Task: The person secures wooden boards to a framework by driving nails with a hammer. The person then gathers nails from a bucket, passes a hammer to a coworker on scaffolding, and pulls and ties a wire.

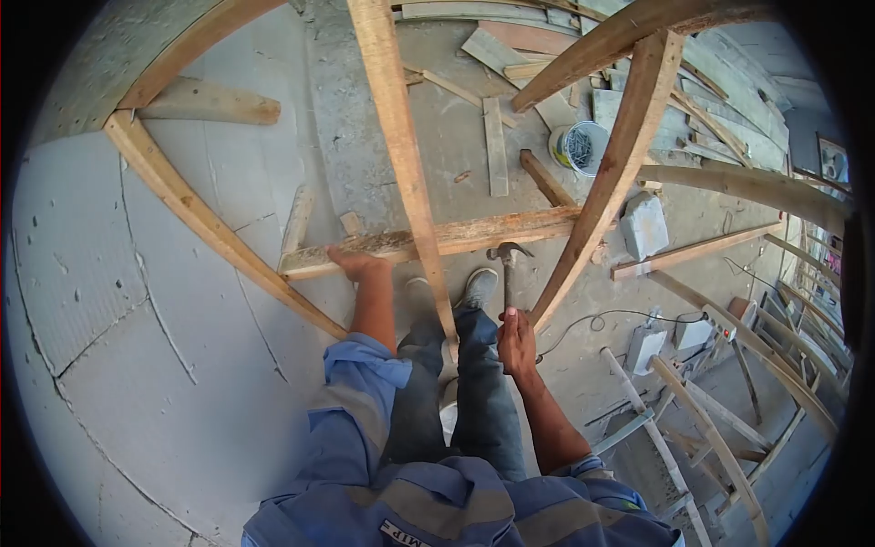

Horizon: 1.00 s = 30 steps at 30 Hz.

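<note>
My left hand [361, 264] is closed around the lower edge of a rough wooden beam [497, 230], near its left end; some of its fingers are hidden by the beam. This beam lies crosswise between upright timbers. In my right hand [517, 342] is a claw hammer [512, 266], gripped by the handle, its head raised close to the beam. A long wooden post [401, 137] crosses the beam between my two hands. To the right, another post [611, 173] stands by the beam's right end, and a curved-looking timber [205, 214] runs along the wall on the left.
A bucket of nails [583, 148] stands on the floor beyond the beam. Loose planks [497, 146] lie scattered at the back. Nearby are a pale block [645, 225] and a dark cable [592, 321]. Wooden frames [711, 428] fill the lower right; a block wall [118, 346] rises at left.
</note>
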### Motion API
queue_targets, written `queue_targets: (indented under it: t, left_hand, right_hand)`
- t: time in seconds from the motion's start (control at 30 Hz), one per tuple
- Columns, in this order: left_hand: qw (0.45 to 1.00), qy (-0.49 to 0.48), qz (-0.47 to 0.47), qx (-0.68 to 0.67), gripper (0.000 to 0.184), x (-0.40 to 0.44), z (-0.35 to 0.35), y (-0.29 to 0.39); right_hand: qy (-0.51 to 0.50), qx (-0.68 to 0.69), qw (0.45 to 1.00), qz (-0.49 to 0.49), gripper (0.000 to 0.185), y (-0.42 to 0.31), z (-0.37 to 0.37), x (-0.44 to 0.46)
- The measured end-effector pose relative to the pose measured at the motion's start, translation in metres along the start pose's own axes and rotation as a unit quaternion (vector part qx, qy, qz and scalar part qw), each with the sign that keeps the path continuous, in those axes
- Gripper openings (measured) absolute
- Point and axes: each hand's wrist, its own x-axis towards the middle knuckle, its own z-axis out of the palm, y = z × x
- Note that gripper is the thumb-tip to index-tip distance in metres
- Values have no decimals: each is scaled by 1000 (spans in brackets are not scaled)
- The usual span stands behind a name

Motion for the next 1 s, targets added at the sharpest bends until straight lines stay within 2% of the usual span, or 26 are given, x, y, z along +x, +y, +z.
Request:
queue_targets:
  t: [0.03,0.13,0.2,0.23,0.33,0.37,0.43,0.53,0.57,0.67,0.8,0.9,1.0]
  left_hand:
    - [1000,10,-10,17,98,1,0,-5]
    - [998,24,-20,54,102,7,1,6]
    - [998,25,-28,56,104,8,-4,4]
    - [1000,-28,-8,10,104,15,-5,-1]
    - [994,69,3,88,102,20,-5,-2]
    - [999,17,1,50,103,15,-1,-8]
    - [996,-86,3,-14,105,-2,-1,-2]
    - [990,67,9,127,102,24,-5,-1]
    - [998,-48,-5,51,102,20,-9,-3]
    - [998,-13,22,65,106,23,-10,-6]
    - [990,-106,26,84,110,18,-17,0]
    - [960,-213,-4,181,111,-11,-52,2]
    - [860,-346,99,362,102,-15,-107,-26]
  right_hand:
    - [19,-51,997,-55,62,2,1,8]
    - [17,-84,995,-42,63,3,2,11]
    - [22,-119,990,-77,64,6,4,16]
    - [24,-127,987,-94,64,1,9,21]
    - [4,-238,955,-175,47,-11,12,16]
    - [-29,-239,963,-123,33,-18,8,15]
    - [-36,-205,977,-54,34,-37,11,9]
    - [-28,-113,988,104,43,-87,13,-3]
    - [-16,-99,993,67,55,-74,14,-2]
    - [67,-134,984,-98,56,-7,26,11]
    - [-18,-14,1000,21,57,-2,4,12]
    - [0,-12,1000,8,60,27,-8,0]
    - [-13,13,998,66,61,42,-27,-32]
